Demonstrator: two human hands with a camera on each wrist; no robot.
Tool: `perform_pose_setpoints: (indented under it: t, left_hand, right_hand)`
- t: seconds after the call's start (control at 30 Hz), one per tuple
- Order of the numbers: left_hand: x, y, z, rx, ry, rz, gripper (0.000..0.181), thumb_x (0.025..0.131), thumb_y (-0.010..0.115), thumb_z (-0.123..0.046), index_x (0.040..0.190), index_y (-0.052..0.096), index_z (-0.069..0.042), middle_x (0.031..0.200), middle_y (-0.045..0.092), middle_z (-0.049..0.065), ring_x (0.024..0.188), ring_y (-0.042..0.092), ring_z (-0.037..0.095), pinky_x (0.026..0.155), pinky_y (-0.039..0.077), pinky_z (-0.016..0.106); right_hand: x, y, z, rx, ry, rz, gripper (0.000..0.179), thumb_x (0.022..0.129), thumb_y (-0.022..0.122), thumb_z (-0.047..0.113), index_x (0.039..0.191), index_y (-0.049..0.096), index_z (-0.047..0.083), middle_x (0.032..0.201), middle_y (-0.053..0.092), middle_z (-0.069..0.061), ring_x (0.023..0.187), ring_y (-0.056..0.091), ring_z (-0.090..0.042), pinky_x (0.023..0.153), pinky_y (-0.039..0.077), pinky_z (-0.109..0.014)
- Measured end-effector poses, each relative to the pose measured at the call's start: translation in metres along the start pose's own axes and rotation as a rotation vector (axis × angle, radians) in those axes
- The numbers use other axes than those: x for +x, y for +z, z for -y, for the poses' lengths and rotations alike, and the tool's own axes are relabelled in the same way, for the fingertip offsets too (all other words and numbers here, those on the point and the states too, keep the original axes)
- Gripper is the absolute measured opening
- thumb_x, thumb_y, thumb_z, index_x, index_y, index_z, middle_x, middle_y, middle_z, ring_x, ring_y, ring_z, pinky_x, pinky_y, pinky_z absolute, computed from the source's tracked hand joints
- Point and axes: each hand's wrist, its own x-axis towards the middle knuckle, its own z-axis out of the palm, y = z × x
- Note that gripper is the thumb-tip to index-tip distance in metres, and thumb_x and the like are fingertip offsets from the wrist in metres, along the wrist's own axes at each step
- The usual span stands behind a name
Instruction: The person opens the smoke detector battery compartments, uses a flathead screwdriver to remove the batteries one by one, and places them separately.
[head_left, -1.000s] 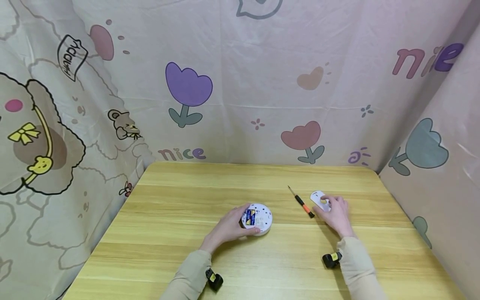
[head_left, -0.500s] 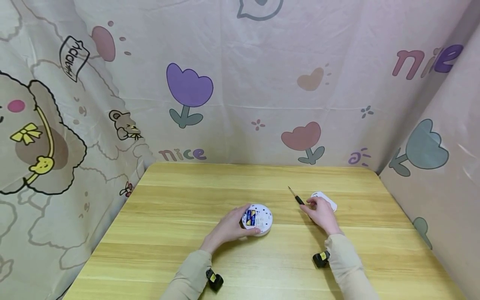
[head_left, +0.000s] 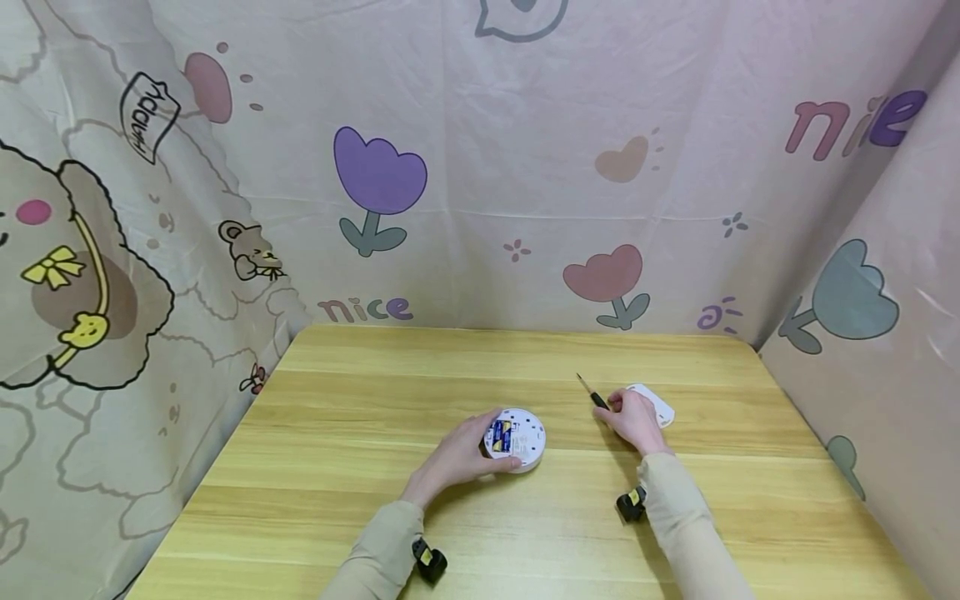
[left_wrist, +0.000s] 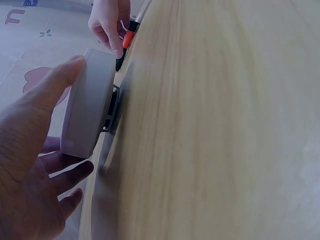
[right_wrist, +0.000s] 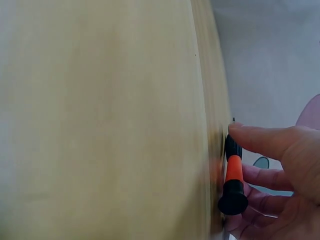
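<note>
My left hand (head_left: 459,450) holds a round white smoke alarm (head_left: 529,435) by its rim, fingers on the far side and thumb on the near side. Two blue and yellow batteries (head_left: 502,436) show in its upturned back. In the left wrist view, a slotted grille sticks out beneath the alarm's body (left_wrist: 91,107). Over to the right, my right hand (head_left: 636,422) pinches a small screwdriver (head_left: 598,401), thumb on its black collar. Its orange and black handle (right_wrist: 234,170) shows in the right wrist view; the slim shaft points away from me.
A white oval mounting plate (head_left: 662,408) lies just beyond my right hand, which partly covers it. Both hands work over a wooden table (head_left: 360,375). A patterned cloth (head_left: 480,167) hangs behind the table and along its sides.
My right hand has let go of the white plate and moved left to the screwdriver, where its fingers have closed. My left hand keeps holding the smoke alarm in the same place.
</note>
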Motion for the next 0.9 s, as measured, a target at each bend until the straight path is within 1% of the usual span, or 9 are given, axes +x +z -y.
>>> perform_pose_setpoints:
  t: [0.1,0.3,0.4,0.67,0.9]
  left_hand:
    - [0.0001,0.0001,0.0000,0.003,-0.001,0.001,0.104,0.079,0.074,-0.067,0.156,0.035,-0.010,0.155,0.048,0.015,0.141,0.047,0.037,0.117,0.039,0.058]
    - [-0.0003,0.0002,0.0002,0.008,0.000,0.000,0.103,0.079,0.073,-0.067,0.156,0.035,-0.011,0.155,0.047,0.015,0.141,0.047,0.037,0.118,0.039,0.058]
    - [-0.0007,0.0002,0.0002,0.008,-0.002,0.000,0.103,0.078,0.073,-0.067,0.156,0.035,-0.012,0.155,0.047,0.015,0.141,0.047,0.037,0.118,0.039,0.057]
    - [-0.0002,0.0006,0.0006,-0.002,-0.003,0.001,0.104,0.078,0.074,-0.067,0.156,0.035,-0.011,0.155,0.047,0.016,0.141,0.047,0.037,0.117,0.040,0.057]
    - [0.0001,0.0004,0.0011,-0.003,0.002,-0.002,0.105,0.079,0.073,-0.067,0.157,0.034,-0.009,0.155,0.047,0.016,0.141,0.047,0.038,0.117,0.040,0.058]
  right_hand:
    - [0.0013,-0.0002,0.0011,-0.007,0.006,0.007,0.034,0.087,0.076,0.024,0.102,0.068,-0.006,0.095,0.072,-0.021,0.091,0.068,-0.034,0.081,0.055,-0.047]
    - [0.0026,-0.0011,0.0044,-0.017,0.019,0.014,0.030,0.087,0.076,0.024,0.095,0.069,-0.004,0.091,0.072,-0.019,0.085,0.067,-0.030,0.074,0.053,-0.040]
    - [0.0028,-0.0013,0.0055,-0.025,0.028,0.016,0.029,0.086,0.077,0.024,0.092,0.069,-0.003,0.089,0.072,-0.017,0.083,0.066,-0.028,0.073,0.052,-0.039]
    - [0.0037,0.0000,0.0055,-0.036,0.030,0.002,0.024,0.085,0.078,0.021,0.088,0.070,-0.001,0.083,0.072,-0.014,0.080,0.066,-0.028,0.072,0.051,-0.038]
    - [0.0038,-0.0007,0.0066,-0.029,0.032,0.000,0.023,0.086,0.077,0.020,0.087,0.070,-0.001,0.082,0.071,-0.014,0.079,0.065,-0.027,0.070,0.050,-0.037]
